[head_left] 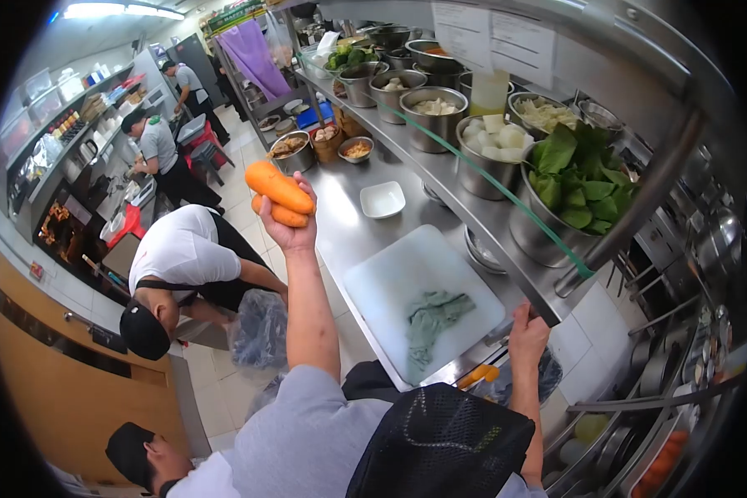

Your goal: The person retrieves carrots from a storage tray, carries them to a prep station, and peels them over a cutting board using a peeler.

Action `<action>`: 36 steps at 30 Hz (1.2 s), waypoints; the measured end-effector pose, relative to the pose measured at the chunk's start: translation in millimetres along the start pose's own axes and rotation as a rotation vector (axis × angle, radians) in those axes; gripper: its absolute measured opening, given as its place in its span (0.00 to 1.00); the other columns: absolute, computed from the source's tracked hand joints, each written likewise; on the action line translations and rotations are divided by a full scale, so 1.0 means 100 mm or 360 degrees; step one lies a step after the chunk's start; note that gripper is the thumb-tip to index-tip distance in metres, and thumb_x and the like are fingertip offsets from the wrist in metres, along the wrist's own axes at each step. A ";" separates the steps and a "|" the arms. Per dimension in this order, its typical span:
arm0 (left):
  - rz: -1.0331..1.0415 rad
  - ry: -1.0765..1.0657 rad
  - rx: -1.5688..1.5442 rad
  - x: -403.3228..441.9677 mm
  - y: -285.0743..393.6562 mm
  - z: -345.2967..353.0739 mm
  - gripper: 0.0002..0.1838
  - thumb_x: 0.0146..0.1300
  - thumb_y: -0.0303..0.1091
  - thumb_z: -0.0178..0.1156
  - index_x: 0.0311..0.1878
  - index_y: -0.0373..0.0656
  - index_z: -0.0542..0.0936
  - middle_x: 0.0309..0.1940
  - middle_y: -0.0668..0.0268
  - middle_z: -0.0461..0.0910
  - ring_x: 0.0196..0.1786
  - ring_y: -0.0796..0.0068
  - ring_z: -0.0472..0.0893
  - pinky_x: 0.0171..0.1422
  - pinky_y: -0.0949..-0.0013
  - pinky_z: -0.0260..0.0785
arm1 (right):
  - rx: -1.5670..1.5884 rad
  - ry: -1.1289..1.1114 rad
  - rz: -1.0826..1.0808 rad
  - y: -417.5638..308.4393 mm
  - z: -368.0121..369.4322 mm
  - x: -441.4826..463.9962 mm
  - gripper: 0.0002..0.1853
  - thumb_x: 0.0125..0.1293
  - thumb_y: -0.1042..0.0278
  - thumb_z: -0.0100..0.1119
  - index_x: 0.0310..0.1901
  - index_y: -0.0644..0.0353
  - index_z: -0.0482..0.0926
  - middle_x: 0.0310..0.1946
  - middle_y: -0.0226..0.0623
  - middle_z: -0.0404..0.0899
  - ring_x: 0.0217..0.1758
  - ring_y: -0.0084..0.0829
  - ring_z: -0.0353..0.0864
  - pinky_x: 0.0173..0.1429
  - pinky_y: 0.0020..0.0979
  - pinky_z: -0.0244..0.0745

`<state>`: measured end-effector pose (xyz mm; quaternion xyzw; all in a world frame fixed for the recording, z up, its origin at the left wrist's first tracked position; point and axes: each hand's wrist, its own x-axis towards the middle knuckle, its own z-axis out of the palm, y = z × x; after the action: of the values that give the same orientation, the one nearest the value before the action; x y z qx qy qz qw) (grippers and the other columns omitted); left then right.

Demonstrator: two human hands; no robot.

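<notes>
My left hand point(293, 228) is raised beyond the left edge of the steel counter, its fingers wrapped round two thick carrots point(280, 187). My right hand point(527, 336) is closed in a fist by the lower corner of the steel shelf point(544, 309); what it holds, if anything, is hidden. Between the hands lies a white cutting board point(383, 286) on the counter, with a crumpled green cloth point(440, 319) on it. Orange pieces point(478, 376) show below the board's near edge, beside a dark plastic bag point(548, 375).
On the shelf stand steel pots, one with leafy greens point(581, 178), another with white chunks point(494, 141). A white square dish point(383, 200) sits behind the board. At left a co-worker point(187, 249) bends over a plastic bag point(259, 328); another person point(141, 461) is close by.
</notes>
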<state>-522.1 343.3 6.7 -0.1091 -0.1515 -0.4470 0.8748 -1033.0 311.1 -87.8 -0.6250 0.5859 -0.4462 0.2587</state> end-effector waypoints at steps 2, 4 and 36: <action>0.0012 0.0018 0.0027 0.15 0.11 -0.10 0.36 0.65 0.39 0.75 0.76 0.49 0.74 0.65 0.53 0.76 0.70 0.48 0.76 0.75 0.46 0.77 | -0.0013 0.0118 -0.0050 0.03 0.07 -0.03 0.14 0.79 0.63 0.62 0.43 0.69 0.84 0.36 0.49 0.85 0.42 0.50 0.85 0.51 0.47 0.79; 0.0013 -0.0002 0.0035 0.35 0.28 -0.25 0.37 0.65 0.39 0.75 0.76 0.49 0.73 0.65 0.52 0.76 0.70 0.48 0.76 0.75 0.46 0.77 | -0.0023 0.0267 -0.0097 -0.06 0.16 -0.03 0.15 0.82 0.66 0.59 0.39 0.71 0.82 0.30 0.40 0.85 0.35 0.34 0.85 0.45 0.38 0.79; 0.0343 -0.0051 0.0126 3.69 3.98 -1.99 0.40 0.65 0.39 0.74 0.78 0.48 0.70 0.70 0.48 0.71 0.73 0.47 0.72 0.79 0.46 0.72 | -0.1478 0.1810 0.0116 0.24 0.38 0.20 0.23 0.83 0.49 0.61 0.52 0.68 0.86 0.38 0.46 0.88 0.38 0.38 0.86 0.48 0.40 0.82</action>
<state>40.0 231.2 -67.2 -0.0971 -0.1704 -0.3423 0.9189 -1013.9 280.0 -121.3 -0.3224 0.7786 -0.3984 -0.3621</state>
